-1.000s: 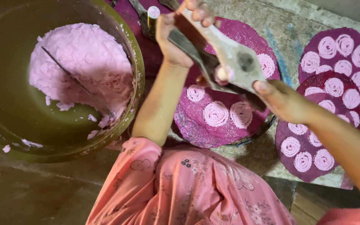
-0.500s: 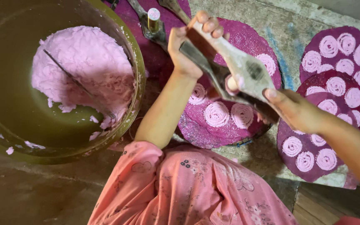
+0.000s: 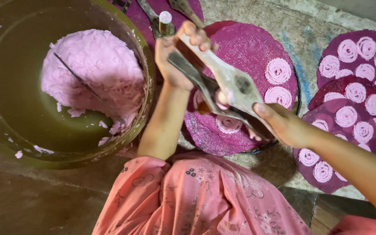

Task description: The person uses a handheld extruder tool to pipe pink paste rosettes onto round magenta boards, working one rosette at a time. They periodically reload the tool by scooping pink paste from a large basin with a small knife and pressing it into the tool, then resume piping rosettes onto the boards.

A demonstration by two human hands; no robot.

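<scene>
My left hand (image 3: 180,56) grips one end of a wooden hand press (image 3: 229,87), and my right hand (image 3: 283,126) grips its other end. The press hangs tilted over a round purple mat (image 3: 244,48). Pink dough spirals (image 3: 278,71) lie on the mat's far side, and another spiral (image 3: 228,123) sits under the press. Left of my left arm stands a big olive bowl (image 3: 5,109) holding a mound of pink dough (image 3: 94,72) with a thin metal rod stuck in it.
More purple mats (image 3: 355,82) with several pink spirals overlap at the right on a stone floor (image 3: 310,39). Another press with a white-capped post (image 3: 165,19) lies beyond the bowl. My pink floral clothing (image 3: 196,200) fills the lower middle.
Both hands and the press have shifted slightly right and lower over the mat. The press handles appear closer together. The bowl and dough stay put.
</scene>
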